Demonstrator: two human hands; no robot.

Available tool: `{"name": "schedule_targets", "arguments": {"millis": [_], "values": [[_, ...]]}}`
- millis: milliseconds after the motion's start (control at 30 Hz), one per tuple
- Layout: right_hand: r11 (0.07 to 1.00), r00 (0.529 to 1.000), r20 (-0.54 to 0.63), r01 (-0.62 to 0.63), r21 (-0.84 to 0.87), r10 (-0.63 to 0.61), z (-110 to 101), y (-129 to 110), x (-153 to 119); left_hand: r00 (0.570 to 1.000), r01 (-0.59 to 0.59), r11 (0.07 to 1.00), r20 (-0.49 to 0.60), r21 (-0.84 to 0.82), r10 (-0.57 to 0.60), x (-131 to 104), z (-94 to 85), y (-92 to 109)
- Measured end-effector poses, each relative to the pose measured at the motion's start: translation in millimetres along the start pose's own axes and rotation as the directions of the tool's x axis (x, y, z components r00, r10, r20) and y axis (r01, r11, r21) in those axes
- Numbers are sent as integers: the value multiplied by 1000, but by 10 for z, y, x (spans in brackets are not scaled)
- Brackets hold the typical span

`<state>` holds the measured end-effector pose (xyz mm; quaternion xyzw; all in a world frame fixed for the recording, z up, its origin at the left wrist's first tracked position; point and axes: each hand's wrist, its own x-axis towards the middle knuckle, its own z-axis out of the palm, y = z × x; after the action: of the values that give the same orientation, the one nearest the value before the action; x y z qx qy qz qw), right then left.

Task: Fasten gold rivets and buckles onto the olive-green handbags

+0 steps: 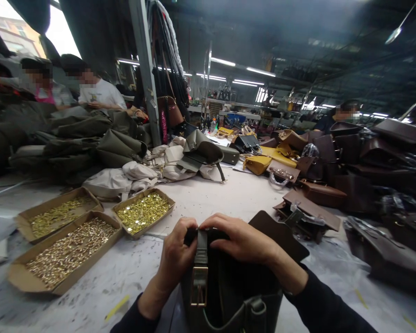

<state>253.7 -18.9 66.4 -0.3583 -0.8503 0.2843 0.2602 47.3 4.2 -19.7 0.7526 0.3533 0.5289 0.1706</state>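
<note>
A dark green handbag (pixel 235 296) stands open at the front, close to me. My left hand (pixel 176 252) is closed on its top edge beside a strap (pixel 201 243), thumb and fingers pinched together. From the other side, my right hand (pixel 242 238) grips the same edge, its fingertips meeting the left ones at the strap's upper end. A gold-coloured buckle (pixel 198 286) hangs on the strap below both hands. Behind my right wrist the bag's dark flap (pixel 280 236) sticks out. Anything small between the fingertips is hidden.
Cardboard trays of small metal fittings lie left: a copper-coloured one (pixel 71 252), a gold one (pixel 143 210) and another (pixel 57 215). Dark green bags (pixel 90 138) and beige cloth pieces (pixel 125 180) are heaped behind. Brown handbags (pixel 360 157) crowd the right. Co-workers (pixel 97 92) sit beyond.
</note>
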Motion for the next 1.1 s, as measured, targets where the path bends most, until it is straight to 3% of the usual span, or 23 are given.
{"name": "schedule_targets", "arguments": {"millis": [167, 333, 500, 600, 733, 900, 1100], "values": [[976, 992, -112, -72, -207, 49, 139, 70, 129, 997, 74, 996, 26, -44, -73, 3, 5, -16], [990, 959, -255, -107, 89, 127, 215, 285, 316, 970, 234, 971, 80, -45, -230, 60, -33, -15], [943, 934, -206, -248, 220, 293, 278, 506, 394, 908, 377, 914, 259, -154, -330, 111, -91, -47], [931, 931, -164, -284, 229, 325, 292, 576, 425, 916, 355, 930, 237, -97, -324, 109, -82, -48], [923, 928, -135, -312, 224, 347, 270, 589, 464, 964, 242, 968, 131, -68, -231, 100, -64, -33], [911, 918, -108, -352, 214, 381, 249, 614, 488, 981, 80, 985, 188, -154, -51, 126, -70, -73], [909, 901, -136, -397, 125, 412, 252, 652, 537, 983, 123, 983, 156, -133, -101, 196, -5, -68]]}}
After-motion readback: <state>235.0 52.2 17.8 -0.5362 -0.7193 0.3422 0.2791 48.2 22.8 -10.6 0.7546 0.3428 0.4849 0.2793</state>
